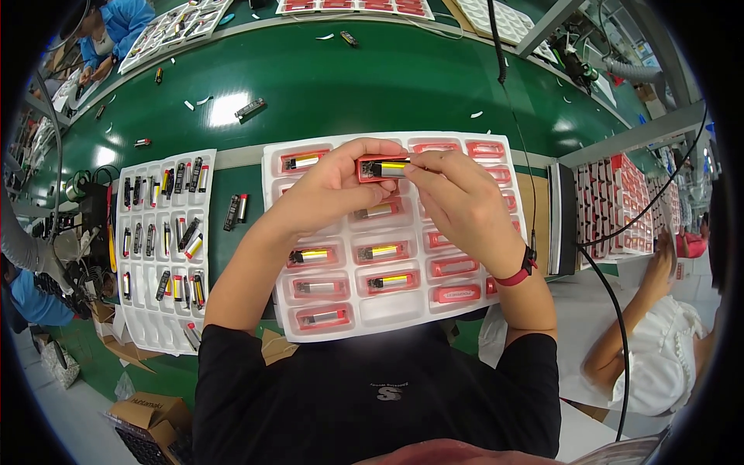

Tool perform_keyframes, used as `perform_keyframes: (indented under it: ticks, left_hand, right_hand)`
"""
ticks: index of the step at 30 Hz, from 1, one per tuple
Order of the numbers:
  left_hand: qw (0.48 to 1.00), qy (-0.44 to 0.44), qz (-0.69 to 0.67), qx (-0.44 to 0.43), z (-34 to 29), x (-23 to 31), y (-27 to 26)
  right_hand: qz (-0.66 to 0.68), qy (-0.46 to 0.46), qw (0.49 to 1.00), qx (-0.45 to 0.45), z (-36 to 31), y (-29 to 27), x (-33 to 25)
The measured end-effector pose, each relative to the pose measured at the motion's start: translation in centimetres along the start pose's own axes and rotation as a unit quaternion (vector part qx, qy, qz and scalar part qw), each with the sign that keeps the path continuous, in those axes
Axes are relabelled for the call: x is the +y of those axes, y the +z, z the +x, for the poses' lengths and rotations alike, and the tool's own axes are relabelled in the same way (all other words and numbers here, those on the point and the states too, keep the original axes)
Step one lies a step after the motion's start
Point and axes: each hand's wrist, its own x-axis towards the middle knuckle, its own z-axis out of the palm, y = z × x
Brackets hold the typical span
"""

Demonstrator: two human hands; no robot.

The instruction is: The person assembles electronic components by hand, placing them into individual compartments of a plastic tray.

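Note:
Above the far half of a white compartment tray (391, 308), I hold a small red plastic casing (363, 172) with both hands. Inside it lie a silver battery cell with a yellow strip (391, 170) and a dark circuit part at its left end. My left hand (337, 186) is closed round the casing's left end and lower edge. The fingers of my right hand (459, 190) pinch at its right end, on the cell or the rim; I cannot tell which. Below, several tray pockets hold red casings with cells (382, 253); others hold red casings (457, 294) without visible cells.
At the left a second white tray (159, 314) holds loose cells and dark modules. Several parts, including a dark module (249, 108), lie on the green bench (325, 93). A black cable (616, 310) hangs at right, near a co-worker's arm (643, 306). Another person (124, 27) sits far left.

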Motion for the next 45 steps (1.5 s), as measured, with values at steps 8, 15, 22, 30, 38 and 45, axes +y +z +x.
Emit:
perform_keyframes:
  ticks: [8,15,22,30,38,45]
  left_hand:
    - [0.999,0.014,0.031,0.0,0.0,-0.4,0.8]
    - [0.995,0.028,0.092,0.036,0.1,-0.9,0.3]
    - [0.898,0.107,0.421,0.068,-0.2,0.6,1.5]
    - [0.751,0.317,0.574,0.07,-0.3,-0.7,1.3]
    - [0.698,0.308,0.638,0.102,-4.5,-0.6,2.9]
    - [0.831,0.119,0.531,0.118,-14.4,2.8,-0.7]
  right_hand:
    - [-0.01,0.013,1.0,-0.004,-0.1,0.5,-0.1]
    - [0.013,0.037,0.999,-0.009,-0.7,0.8,0.5]
    - [0.261,0.184,0.948,0.003,-2.1,0.7,1.9]
    - [-0.1,0.015,0.995,0.019,-3.6,1.7,0.6]
    - [0.025,0.059,0.994,-0.085,-3.0,0.3,-1.8]
    - [0.225,0.139,0.916,-0.302,-6.1,-1.5,-5.9]
